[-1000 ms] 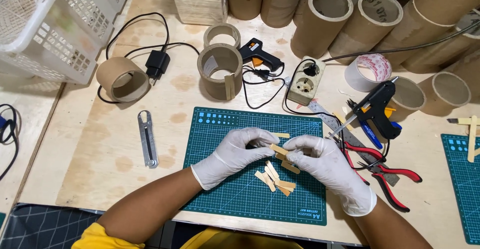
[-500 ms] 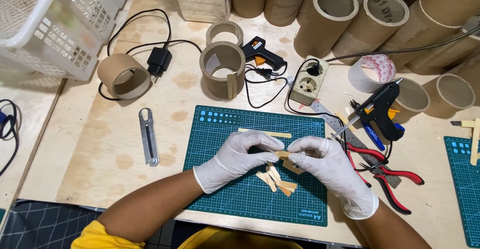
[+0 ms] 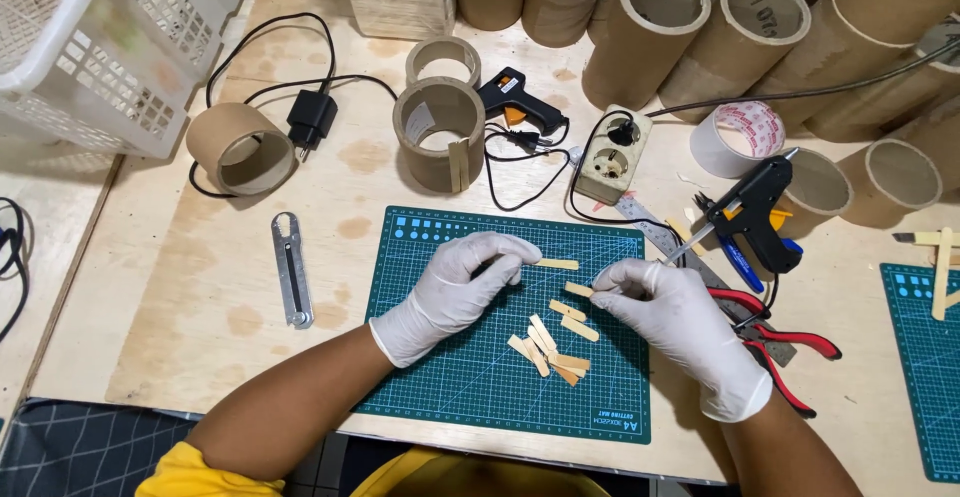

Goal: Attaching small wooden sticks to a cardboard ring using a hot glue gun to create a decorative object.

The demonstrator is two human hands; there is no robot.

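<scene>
view: you look down from your head at a pale wooden worktop (image 3: 200,287), both hands in white gloves over a green cutting mat (image 3: 450,387).
left hand (image 3: 462,282): curled over the far middle of the mat, fingertips pinched on one end of a thin wooden stick (image 3: 556,264); whether something dark is also held under the fingers cannot be told.
right hand (image 3: 672,312): just right of the mat's middle, thumb and forefinger closed on a short wooden piece (image 3: 578,289).
key relation: the stick runs left to right, its free end pointing toward your right hand; the short piece sits just nearer you than that stick, close but apart, between the two hands. your right hand is the nearer to it.
cut pieces (image 3: 550,345): a small heap of short sticks on the mat, near side of both hands, loosely fanned, touching one another.
left of mat: a metal utility knife (image 3: 291,282) lying lengthwise, well apart from your left hand.
right of mat: red-handled pliers (image 3: 790,347) and a black glue gun (image 3: 755,207), near your right wrist.
far side: cardboard tubes (image 3: 655,27), a short cardboard ring (image 3: 438,132), a power strip (image 3: 608,162), a roll of tape (image 3: 738,137).
far left: a white plastic basket (image 3: 90,47).
</scene>
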